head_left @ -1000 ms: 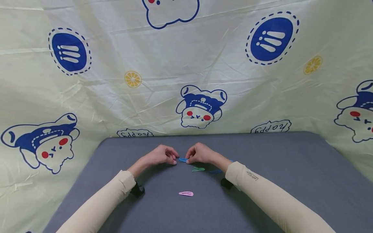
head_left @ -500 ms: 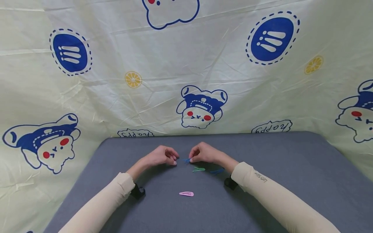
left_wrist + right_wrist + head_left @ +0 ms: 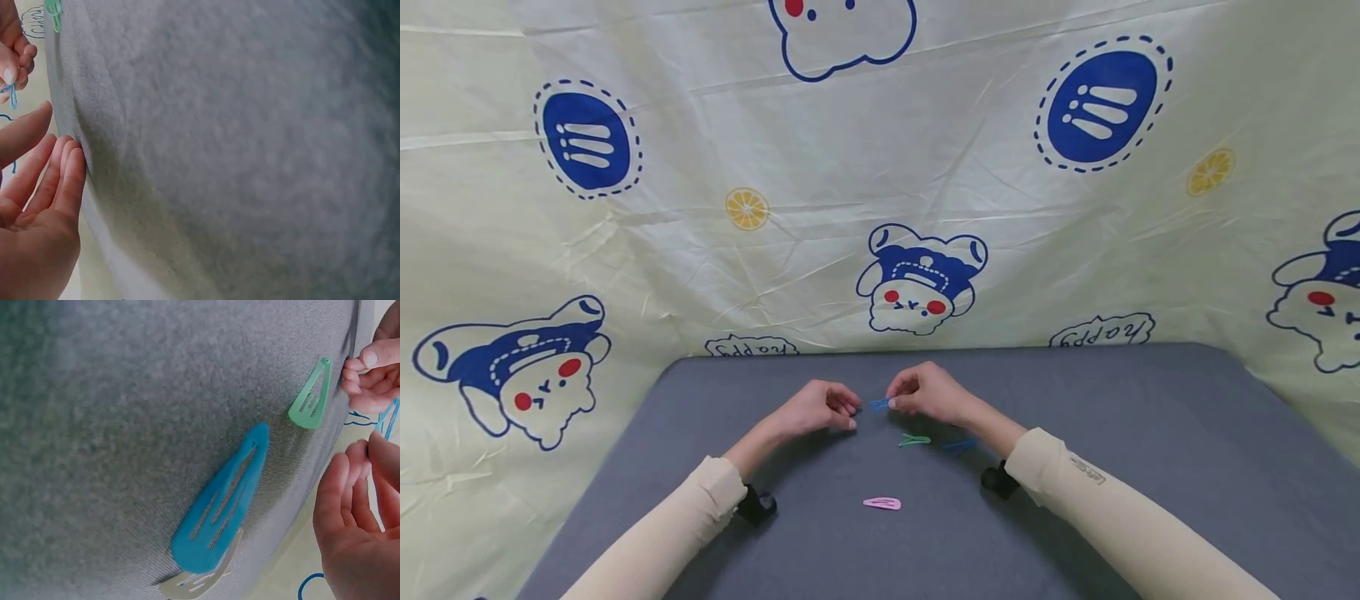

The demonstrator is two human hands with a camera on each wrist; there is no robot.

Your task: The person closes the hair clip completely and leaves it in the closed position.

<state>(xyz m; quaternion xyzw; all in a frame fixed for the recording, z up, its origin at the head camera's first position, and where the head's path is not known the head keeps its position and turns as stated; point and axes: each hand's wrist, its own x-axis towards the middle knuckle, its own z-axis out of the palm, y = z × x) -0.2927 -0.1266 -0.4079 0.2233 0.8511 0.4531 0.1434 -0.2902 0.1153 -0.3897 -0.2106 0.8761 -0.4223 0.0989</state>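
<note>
My right hand (image 3: 928, 392) pinches a light blue snap hair clip (image 3: 880, 404) between thumb and fingertips near the far side of the table. The clip's two arms show spread apart in the right wrist view. Facing it from the left, my left hand (image 3: 820, 406) has relaxed, slightly bent fingers and holds nothing. A green snap clip (image 3: 309, 403) lies on the cloth just in front of my right hand. Under my right wrist lies a darker blue snap clip (image 3: 215, 512), with a grey-beige slotted piece (image 3: 200, 584) showing beneath its wide end.
A pink snap clip (image 3: 882, 503) lies nearer to me on the grey cloth-covered table (image 3: 1112, 483). Behind the table's far edge hangs a pale curtain (image 3: 820, 275) printed with cartoon bears.
My right hand has drawn slightly right and away from the left hand with the light blue clip, whose arms now look spread. The left hand has hardly moved.
</note>
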